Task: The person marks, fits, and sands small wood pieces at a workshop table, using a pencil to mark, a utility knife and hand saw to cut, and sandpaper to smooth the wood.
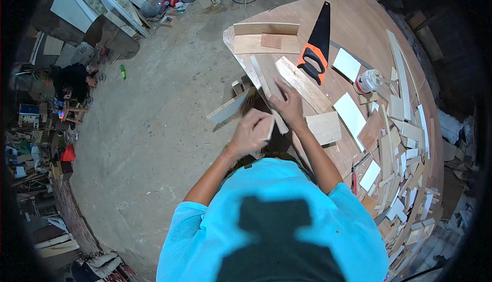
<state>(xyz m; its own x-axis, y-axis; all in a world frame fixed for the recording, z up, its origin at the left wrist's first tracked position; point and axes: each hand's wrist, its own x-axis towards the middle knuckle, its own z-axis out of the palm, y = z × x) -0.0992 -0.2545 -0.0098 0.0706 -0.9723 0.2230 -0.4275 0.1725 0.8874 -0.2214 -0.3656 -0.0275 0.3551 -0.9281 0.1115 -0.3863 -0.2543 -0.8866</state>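
My right hand (pixel 289 103) grips a long, narrow pale wood strip (pixel 260 76) lying at a slant along the workbench's left edge. My left hand (pixel 246 135) is curled on a small pale flat piece (pixel 267 130), too small to identify, beside the strip's lower end. Right of the strip lie a rough light board (pixel 302 83) and a square plywood offcut (pixel 323 128). Beyond them are a hand saw (pixel 319 41) with a black blade and orange-black handle, and a joined plywood piece (pixel 266 44). A grey-faced board (pixel 225 108) juts out below the bench edge, left of my hands.
The workbench (pixel 348 10) carries a tub with a brush (pixel 366 82), white panels (pixel 349 118) and several scattered offcuts. Concrete floor (pixel 143 128) lies to my left. A co-worker in dark clothing (pixel 72 82) is low by the cluttered left wall. Leaning boards (pixel 77 5) stand at the back left.
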